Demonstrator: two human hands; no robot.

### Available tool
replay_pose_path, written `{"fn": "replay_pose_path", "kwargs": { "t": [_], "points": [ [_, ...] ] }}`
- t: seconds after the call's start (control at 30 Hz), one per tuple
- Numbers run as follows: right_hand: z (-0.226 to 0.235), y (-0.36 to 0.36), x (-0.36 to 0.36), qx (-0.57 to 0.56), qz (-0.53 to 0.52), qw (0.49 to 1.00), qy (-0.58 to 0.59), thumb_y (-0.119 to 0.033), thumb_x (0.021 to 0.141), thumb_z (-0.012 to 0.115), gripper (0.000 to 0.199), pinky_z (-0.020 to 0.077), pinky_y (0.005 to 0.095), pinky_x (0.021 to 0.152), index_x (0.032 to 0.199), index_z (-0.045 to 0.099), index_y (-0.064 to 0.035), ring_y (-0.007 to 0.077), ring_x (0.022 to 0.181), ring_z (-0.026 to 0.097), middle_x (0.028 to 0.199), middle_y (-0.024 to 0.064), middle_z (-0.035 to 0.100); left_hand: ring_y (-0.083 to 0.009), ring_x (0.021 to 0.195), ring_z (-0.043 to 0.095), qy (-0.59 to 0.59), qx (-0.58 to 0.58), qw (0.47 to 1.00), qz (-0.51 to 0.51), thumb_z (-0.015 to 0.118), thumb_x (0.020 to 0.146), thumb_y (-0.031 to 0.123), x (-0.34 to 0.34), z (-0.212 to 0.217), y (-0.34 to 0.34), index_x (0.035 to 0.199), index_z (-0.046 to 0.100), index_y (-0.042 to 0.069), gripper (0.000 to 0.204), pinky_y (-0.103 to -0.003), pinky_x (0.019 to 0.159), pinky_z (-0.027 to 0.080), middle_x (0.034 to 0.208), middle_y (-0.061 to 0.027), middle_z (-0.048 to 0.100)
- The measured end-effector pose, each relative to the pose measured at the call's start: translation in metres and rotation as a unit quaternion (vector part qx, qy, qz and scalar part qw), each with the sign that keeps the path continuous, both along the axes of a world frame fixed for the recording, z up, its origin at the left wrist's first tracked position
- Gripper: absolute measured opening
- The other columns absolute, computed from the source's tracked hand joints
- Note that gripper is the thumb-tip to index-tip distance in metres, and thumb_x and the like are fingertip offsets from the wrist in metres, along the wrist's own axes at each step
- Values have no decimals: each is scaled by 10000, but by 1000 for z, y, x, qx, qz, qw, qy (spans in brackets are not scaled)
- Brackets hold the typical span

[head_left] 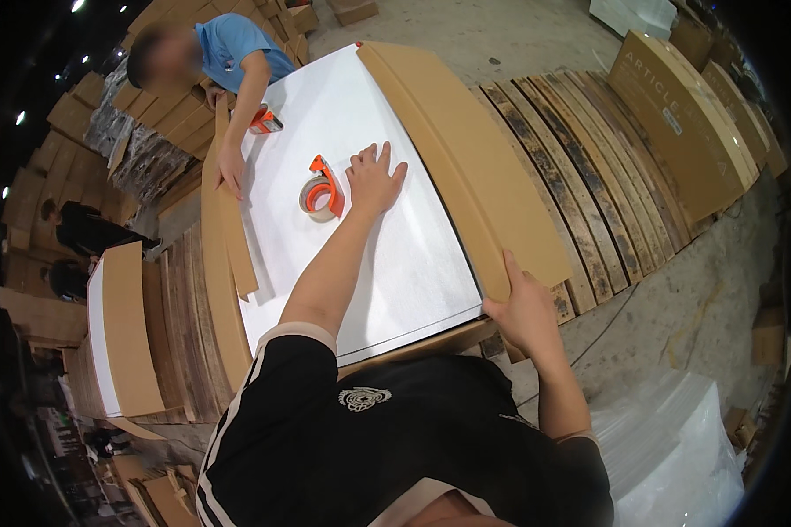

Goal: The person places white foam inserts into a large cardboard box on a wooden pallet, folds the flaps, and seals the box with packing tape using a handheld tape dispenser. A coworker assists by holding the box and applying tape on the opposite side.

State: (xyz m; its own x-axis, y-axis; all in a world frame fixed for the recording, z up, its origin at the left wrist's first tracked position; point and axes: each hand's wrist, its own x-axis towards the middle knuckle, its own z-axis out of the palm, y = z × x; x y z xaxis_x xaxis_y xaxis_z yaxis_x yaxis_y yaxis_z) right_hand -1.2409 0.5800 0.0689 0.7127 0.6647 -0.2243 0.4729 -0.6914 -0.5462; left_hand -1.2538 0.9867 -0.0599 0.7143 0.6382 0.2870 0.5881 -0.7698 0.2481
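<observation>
A large box lies in front of me with its long cardboard flaps folded outward, and a white sheet or panel (413,255) covers its top. My left hand (375,178) rests on this white surface, fingers spread, holding nothing. Just left of it lies an orange tape dispenser (333,195) with a roll of tape. At the near right corner, my right hand (526,312) grips the right cardboard flap (466,162), thumb on top and the other fingers partly hidden. A second orange tape dispenser (267,120) sits farther off, near the co-worker.
Across the box a co-worker in a blue shirt (237,51) has a hand (230,169) at the left cardboard flap (228,228). Wooden slats (580,167) run along the right, with large cartons (677,123) standing beyond. Clear plastic wrap (668,439) lies at lower right.
</observation>
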Motion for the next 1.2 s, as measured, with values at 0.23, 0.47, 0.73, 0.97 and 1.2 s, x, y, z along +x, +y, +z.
{"fn": "replay_pose_path", "kwargs": {
  "t": [0.23,0.47,0.73,0.97,1.2],
  "points": [
    [-7,5,-15,49,-2,999,-20,-186,828,890,948,581,510,1087,1680,509,-18,477,1271,732,1340,322,763,-483,1551,479,-31,11,999,-3,614,1096,606,6,-20,11,1654,597,153,719,-666,1255,377,1693,-222,551],
    [-33,13,-21,-47,43,996,-64,-264,886,881,934,553,543,1110,1712,503,-50,490,1243,676,1376,298,679,-457,1495,551,114,-35,990,-74,656,1064,534,13,5,33,1597,631,87,696,-635,1158,486,1661,-234,564],
    [-7,52,0,189,226,950,-101,-186,871,889,441,507,535,1186,1257,811,11,463,1372,616,1481,254,676,-386,781,803,132,-51,953,-269,773,852,239,-75,85,-140,834,844,92,164,-541,666,605,869,-174,826],
    [123,129,-40,174,473,829,-244,43,771,752,140,591,492,1012,910,763,30,391,1199,707,1274,176,771,-352,1026,781,-6,-141,960,-242,736,935,201,-136,121,-166,1039,815,109,160,-485,890,622,1048,-165,808],
    [137,178,-217,340,757,552,81,-237,1023,845,537,566,495,1130,1465,664,8,407,1291,700,1382,213,722,-421,1522,514,-213,-52,930,-295,803,1007,412,-85,51,-164,1423,746,102,522,-575,1249,430,1544,-213,636]
  ]
}}
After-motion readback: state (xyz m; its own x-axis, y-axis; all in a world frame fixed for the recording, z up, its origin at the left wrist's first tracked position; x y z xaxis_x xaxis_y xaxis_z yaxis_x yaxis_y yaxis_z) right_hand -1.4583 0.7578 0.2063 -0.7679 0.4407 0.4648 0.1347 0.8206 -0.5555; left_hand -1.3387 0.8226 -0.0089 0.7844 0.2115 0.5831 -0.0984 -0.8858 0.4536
